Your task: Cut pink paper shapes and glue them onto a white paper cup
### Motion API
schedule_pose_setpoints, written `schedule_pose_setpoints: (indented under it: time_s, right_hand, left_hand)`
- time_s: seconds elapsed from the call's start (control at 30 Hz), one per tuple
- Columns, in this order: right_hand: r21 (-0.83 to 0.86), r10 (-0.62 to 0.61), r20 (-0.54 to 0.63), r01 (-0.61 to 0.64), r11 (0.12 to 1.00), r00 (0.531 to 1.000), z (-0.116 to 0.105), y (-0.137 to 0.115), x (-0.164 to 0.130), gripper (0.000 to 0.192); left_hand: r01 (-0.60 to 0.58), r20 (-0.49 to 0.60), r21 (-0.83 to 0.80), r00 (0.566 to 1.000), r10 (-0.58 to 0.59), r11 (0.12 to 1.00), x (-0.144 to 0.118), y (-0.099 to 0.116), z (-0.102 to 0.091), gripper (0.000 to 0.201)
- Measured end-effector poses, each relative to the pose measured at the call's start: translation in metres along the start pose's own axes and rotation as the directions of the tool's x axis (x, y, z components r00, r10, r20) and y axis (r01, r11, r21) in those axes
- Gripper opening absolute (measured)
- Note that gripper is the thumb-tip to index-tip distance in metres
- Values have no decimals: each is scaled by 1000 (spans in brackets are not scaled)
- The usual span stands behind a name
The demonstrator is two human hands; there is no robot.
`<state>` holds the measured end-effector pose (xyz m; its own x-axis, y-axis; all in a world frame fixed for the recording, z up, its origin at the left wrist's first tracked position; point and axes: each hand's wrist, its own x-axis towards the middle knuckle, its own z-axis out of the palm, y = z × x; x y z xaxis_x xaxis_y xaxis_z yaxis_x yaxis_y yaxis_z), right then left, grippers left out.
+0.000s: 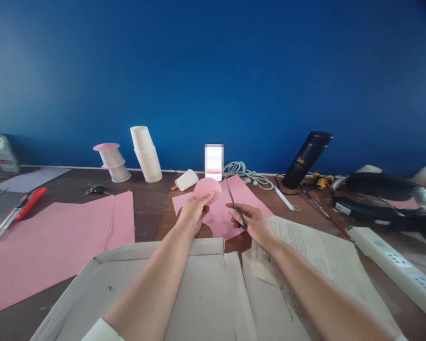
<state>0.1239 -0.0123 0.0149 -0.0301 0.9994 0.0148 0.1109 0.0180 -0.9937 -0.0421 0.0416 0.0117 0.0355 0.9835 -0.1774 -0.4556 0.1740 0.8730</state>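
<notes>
- Blue wall (213,71) behind everything; widest thing seen.
- Dark brown worktop (142,213) runs below it.
- Cardboard tray (206,293), near side: landmark for what follows.
- Large pink sheets (74,232), overlapping, left of tray.
- Printed paper (315,251) right of tray.
- Cut pink sheet (230,227) just beyond tray's far edge, curved notch in its near side.
- Left hand (193,213), beyond tray's far edge: grip pinched on the disc, thumb on top.
- Right hand (253,222), beyond tray's far right corner: grip closed around scissors (238,213), blades pointing away from tray.
- Pink disc (204,188) held up beyond tray, over the cut sheet.
</notes>
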Motion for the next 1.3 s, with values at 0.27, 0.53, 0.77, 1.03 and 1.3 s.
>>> schedule_pose_setpoints:
  time_s: [0.27, 0.53, 0.77, 1.03, 1.3]
  right_hand:
    - [27, 32, 57, -33, 999, 998, 3, 4, 1, 46]
    - [-19, 42, 89, -41, 999, 995, 3, 4, 1, 47]
    - [-13, 30, 97, -29, 1000, 995, 4, 4, 1, 48]
    - [-22, 57, 76, -55, 998, 995, 3, 3, 1, 48]
    - [14, 55, 67, -56, 998, 996, 1, 0, 0, 52]
  left_hand:
    - [-43, -154, -375, 988, -17, 926, 8, 9, -7, 30]
    - [-30, -177, -497, 982, -67, 867, 8, 13, -9, 28]
    - [-63, -173, -456, 985, -18, 887, 13, 7, -10, 31]
    - [-71, -42, -125, 997, 66, 990, 11, 2, -14, 35]
    - [-68, 60, 89, 996, 63, 994, 6, 0, -14, 49]
